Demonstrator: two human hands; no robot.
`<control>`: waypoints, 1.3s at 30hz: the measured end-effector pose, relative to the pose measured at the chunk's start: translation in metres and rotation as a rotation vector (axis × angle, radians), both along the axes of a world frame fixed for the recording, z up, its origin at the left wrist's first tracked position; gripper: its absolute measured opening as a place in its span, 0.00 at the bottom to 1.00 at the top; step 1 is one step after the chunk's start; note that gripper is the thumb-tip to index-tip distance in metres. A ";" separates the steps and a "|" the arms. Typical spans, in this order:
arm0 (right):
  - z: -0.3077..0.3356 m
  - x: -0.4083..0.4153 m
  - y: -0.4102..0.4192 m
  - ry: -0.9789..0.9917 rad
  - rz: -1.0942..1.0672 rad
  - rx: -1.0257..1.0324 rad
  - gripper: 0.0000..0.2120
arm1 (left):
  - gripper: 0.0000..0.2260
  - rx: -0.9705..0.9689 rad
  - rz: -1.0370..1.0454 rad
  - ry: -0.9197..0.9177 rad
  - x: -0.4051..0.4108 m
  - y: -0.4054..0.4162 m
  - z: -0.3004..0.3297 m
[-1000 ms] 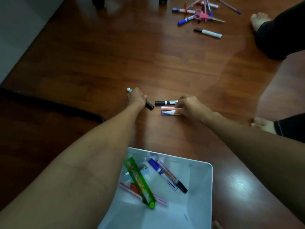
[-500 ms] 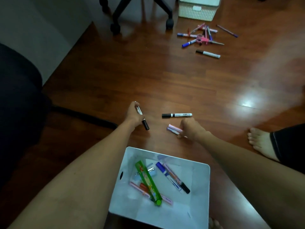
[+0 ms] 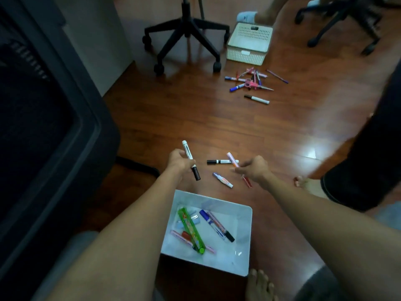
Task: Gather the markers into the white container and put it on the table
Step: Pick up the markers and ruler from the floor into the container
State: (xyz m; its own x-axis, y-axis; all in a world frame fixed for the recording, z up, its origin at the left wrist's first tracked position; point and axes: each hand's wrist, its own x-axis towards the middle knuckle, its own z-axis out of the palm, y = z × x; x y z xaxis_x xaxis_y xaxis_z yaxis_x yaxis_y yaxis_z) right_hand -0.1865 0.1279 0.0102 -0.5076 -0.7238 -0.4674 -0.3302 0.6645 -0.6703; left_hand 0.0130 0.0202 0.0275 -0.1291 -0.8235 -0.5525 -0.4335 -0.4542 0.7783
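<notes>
My left hand (image 3: pixel 179 160) grips a white marker with a black cap (image 3: pixel 191 159), lifted off the wooden floor. My right hand (image 3: pixel 255 170) is closed on a pink marker (image 3: pixel 232 159) that sticks up to the left. A red marker (image 3: pixel 247 181) pokes out below that hand; whether it is held I cannot tell. Between the hands, a black-and-white marker (image 3: pixel 222 161) and a blue-capped white marker (image 3: pixel 223 180) lie on the floor. The white container (image 3: pixel 243 233) stands close to me and holds several markers and a green case (image 3: pixel 191 230).
A far pile of markers and pink scissors (image 3: pixel 249 82) lies before a white perforated basket (image 3: pixel 249 43). An office chair base (image 3: pixel 184 38) stands at the back. Dark furniture (image 3: pixel 43 127) fills the left. Another person's leg (image 3: pixel 364 170) and foot (image 3: pixel 302 181) are at the right.
Both hands have lifted off the floor. The left raised the black-capped marker; the right picked up the pink marker, leaving the blue-capped one on the floor. The camera tilted up.
</notes>
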 end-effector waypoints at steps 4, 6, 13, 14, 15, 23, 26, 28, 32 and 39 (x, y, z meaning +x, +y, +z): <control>0.024 0.022 0.016 -0.153 -0.036 -0.031 0.15 | 0.13 0.032 -0.027 0.003 0.019 0.028 0.018; 0.024 0.036 0.029 -0.222 -0.036 -0.006 0.17 | 0.15 0.064 -0.007 0.031 0.028 0.044 0.028; 0.005 0.082 0.070 -0.280 0.153 0.147 0.17 | 0.17 0.158 -0.025 -0.032 0.062 0.110 0.005; 0.004 0.085 0.073 -0.275 0.205 0.171 0.15 | 0.18 0.175 -0.031 -0.040 0.066 0.118 -0.002; 0.003 0.087 0.074 -0.273 0.249 0.183 0.14 | 0.18 0.193 -0.033 -0.041 0.070 0.124 -0.008; -0.004 0.083 0.069 -0.249 0.210 0.126 0.14 | 0.11 0.259 -0.015 -0.043 0.082 0.123 -0.022; -0.002 0.072 0.058 -0.285 0.100 0.061 0.14 | 0.10 0.273 0.018 0.079 0.070 0.099 -0.011; -0.004 0.059 0.047 -0.294 0.022 0.020 0.13 | 0.09 0.232 0.013 0.110 0.059 0.081 -0.006; -0.020 0.033 0.024 -0.248 -0.086 -0.014 0.11 | 0.08 0.143 -0.049 0.077 0.035 0.043 -0.016; -0.079 -0.002 -0.012 -0.130 -0.136 0.040 0.08 | 0.13 0.021 -0.244 -0.023 -0.026 -0.015 -0.065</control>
